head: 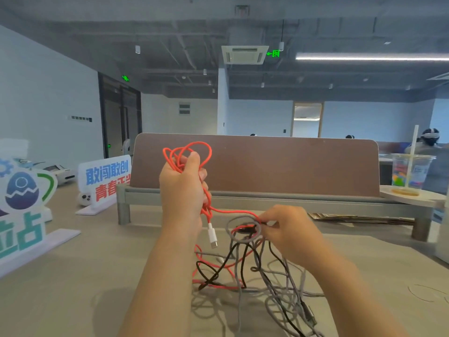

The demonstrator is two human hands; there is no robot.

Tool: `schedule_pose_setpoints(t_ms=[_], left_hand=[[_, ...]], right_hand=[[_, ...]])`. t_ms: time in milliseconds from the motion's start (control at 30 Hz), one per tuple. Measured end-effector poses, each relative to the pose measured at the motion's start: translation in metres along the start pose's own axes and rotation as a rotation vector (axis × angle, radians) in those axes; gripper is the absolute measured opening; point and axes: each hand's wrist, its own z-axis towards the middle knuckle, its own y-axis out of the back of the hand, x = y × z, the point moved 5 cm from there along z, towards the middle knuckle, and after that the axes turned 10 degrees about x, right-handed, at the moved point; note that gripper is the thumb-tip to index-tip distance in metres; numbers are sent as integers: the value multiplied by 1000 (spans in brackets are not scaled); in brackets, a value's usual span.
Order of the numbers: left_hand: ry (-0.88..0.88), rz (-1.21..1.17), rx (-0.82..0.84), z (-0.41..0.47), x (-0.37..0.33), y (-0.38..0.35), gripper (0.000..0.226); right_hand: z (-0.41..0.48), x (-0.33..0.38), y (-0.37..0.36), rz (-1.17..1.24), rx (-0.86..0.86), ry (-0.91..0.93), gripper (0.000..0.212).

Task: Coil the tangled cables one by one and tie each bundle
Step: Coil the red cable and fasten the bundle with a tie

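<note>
I am holding up my left hand [181, 181], fingers closed around a loose bunch of loops of the red cable [187, 152]. Its white plug [211, 235] is dangling just below my wrist. My right hand [289, 227] is pinching the knot where the red cable is passing through a ring of the grey cable [243, 221] and a black cable [218, 268]. The rest of the 3 cables is hanging down and lying tangled on the table [97, 251]. A plastic cup [410, 173] with a straw is standing far right, well apart.
</note>
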Motion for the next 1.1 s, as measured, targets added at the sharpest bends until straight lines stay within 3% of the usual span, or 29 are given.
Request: schedule_pose_setpoints(t_ms=[100,233,400,600,767,867,1100], left_hand=[[-84,263,-17,3,4,0,19],[-43,480,153,-3,8,-17,39],[97,510,475,-15,21,-33,65],[135,596,724,-22,28,-42,71],[98,655,740,-24,31,-47,75],[75,686,728,-25,30,-48,65],[-16,759,581,-18,26,-44,42]], right_hand=[[-1,-2,12,73,-170,11,16],[-11,8,34,30,-448,41,24],[-12,10,42,26,-408,46,24],[-12,12,43,-5,-353,59,24],[-19,15,48,105,-406,80,23],[-20,15,51,105,-388,49,17],[-15,11,48,162,-144,-116,10]])
